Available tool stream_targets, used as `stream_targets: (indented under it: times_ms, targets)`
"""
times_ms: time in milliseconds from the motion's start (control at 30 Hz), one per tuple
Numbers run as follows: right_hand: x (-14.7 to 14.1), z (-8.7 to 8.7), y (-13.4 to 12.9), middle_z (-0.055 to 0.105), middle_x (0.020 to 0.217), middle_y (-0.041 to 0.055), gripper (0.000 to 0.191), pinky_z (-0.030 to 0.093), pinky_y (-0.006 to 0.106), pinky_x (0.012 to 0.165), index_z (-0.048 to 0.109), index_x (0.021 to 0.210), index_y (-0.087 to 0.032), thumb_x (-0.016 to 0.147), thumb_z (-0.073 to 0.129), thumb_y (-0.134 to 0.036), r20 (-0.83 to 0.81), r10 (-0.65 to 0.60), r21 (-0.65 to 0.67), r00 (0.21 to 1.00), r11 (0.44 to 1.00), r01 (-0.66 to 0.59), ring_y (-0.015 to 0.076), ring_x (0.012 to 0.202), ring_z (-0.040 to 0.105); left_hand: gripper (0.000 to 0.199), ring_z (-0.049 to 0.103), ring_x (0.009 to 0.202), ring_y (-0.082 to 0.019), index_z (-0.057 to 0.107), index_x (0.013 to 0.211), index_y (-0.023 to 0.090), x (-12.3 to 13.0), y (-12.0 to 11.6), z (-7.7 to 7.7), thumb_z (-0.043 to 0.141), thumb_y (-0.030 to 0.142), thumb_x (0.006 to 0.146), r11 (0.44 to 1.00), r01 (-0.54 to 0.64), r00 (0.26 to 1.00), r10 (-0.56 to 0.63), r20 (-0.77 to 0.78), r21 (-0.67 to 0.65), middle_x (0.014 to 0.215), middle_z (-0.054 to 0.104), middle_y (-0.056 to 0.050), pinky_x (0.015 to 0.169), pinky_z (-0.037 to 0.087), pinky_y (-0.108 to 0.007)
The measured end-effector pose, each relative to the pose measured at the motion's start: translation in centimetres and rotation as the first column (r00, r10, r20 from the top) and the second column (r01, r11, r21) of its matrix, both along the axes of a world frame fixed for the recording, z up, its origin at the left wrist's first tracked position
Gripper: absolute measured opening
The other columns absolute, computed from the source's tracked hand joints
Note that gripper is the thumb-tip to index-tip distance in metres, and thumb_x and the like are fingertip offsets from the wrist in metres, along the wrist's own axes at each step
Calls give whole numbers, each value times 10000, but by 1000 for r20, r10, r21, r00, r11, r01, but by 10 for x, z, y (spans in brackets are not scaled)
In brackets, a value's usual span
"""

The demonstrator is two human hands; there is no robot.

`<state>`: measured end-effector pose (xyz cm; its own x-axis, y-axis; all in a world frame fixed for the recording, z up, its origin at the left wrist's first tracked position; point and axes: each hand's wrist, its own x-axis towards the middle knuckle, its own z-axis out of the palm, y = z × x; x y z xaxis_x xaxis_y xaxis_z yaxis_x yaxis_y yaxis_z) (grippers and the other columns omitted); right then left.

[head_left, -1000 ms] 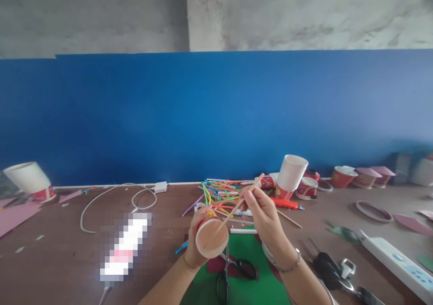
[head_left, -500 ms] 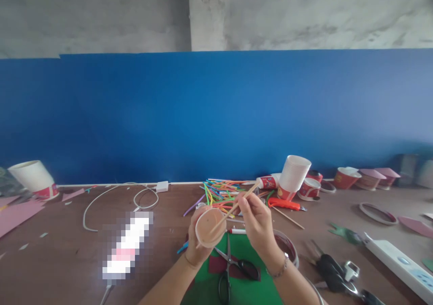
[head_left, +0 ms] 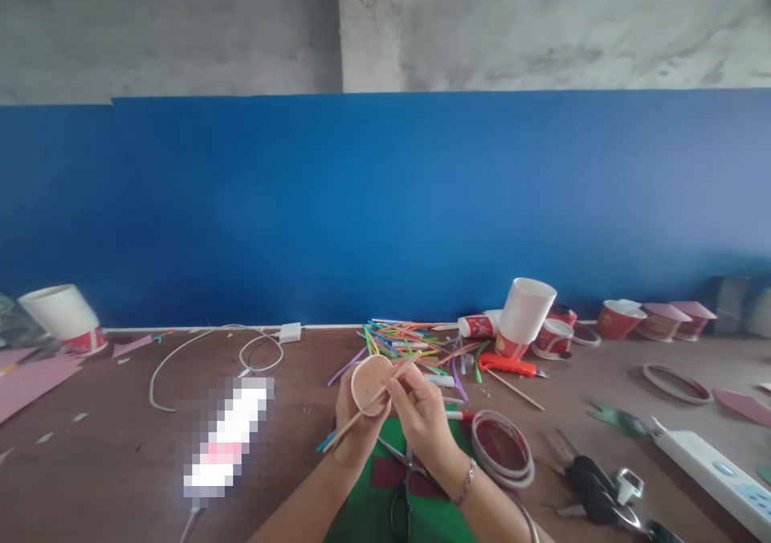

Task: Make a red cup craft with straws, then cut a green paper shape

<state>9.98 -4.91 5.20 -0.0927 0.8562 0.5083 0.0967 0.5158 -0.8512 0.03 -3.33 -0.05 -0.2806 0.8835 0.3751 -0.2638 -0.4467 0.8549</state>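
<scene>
My left hand is wrapped round a paper cup, its open mouth facing me. A thin wooden stick runs aslant across the cup, and its lower end sticks out past the cup's lower left side over my left hand. Whether it pierces the wall I cannot tell. My right hand pinches the stick's upper part close to the cup's rim. Below my hands, scissors lie on green paper with a dark red piece under them.
Behind my hands lies a heap of colourful pipe cleaners. To the right are stacked paper cups, an orange cutter, cut cup rings, keys and a power strip. A white cable and blurred bright device lie left.
My right hand has moved left and down to the cup, sliding the stick further so a longer end shows at lower left. The cup has risen slightly.
</scene>
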Motion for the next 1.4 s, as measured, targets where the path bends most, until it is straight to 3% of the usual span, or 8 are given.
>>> stream_targets:
  times_ms: [200,367,500,600,700,800,933,1400]
  targets:
    - [9,10,13,533,611,-7,274,404,231,557,526,680,-174,847,504,-390,-183,-105,-160,977,984,76,130,586,493,428,636,775,-232,526,1055,241,2,-1,8,690,265,660,996,-80,927,89,-363,40,911,656,-42,683,547,-391]
    - [32,10,32,517,551,-34,287,358,220,496,544,649,-175,769,592,-430,-323,-238,-286,916,947,145,111,517,454,388,625,808,-206,521,1064,212,2,-7,11,653,259,702,1000,22,886,-24,-462,-9,929,651,-45,726,522,-341]
    - [75,21,48,450,513,-67,256,349,210,446,494,611,-197,727,626,-384,-478,-432,-342,764,893,291,89,452,411,429,620,839,-193,501,1071,178,0,-5,5,654,251,677,1000,-13,896,22,-444,23,955,642,-55,771,506,-317]
    - [96,36,48,536,612,-44,234,428,213,518,493,665,-205,725,618,-393,-642,-411,-271,647,911,310,102,551,524,452,611,874,-203,485,1082,172,0,-2,2,656,243,670,993,-119,881,103,-462,-6,975,626,-68,799,492,-329]
    - [85,44,37,466,550,-70,230,304,173,397,483,677,-200,771,586,-384,-512,-300,-184,805,953,239,58,430,395,509,586,971,-227,459,1143,170,0,1,0,651,225,674,985,-169,859,137,-493,-20,1071,595,-99,859,463,-359]
    - [54,36,24,432,490,-84,196,230,178,374,546,745,-179,698,666,-327,-73,-38,-303,997,953,14,54,401,337,536,580,995,-241,447,1168,173,-1,1,-2,646,232,674,977,-211,826,168,-537,-19,1100,584,-107,869,451,-376]
    - [21,15,16,390,420,-107,186,199,183,387,579,816,-175,660,658,-238,220,99,-354,970,935,-15,60,383,318,572,585,987,-258,427,1198,190,-2,-1,-3,646,283,678,969,-230,780,131,-612,-85,1098,593,-104,830,462,-376]
    - [20,4,22,637,483,-9,112,284,186,405,539,565,-167,674,513,-163,57,152,-496,987,862,-104,87,403,446,557,584,976,-259,443,1192,193,-2,4,-12,632,290,677,966,-259,744,186,-642,-20,1095,585,-108,798,472,-381]
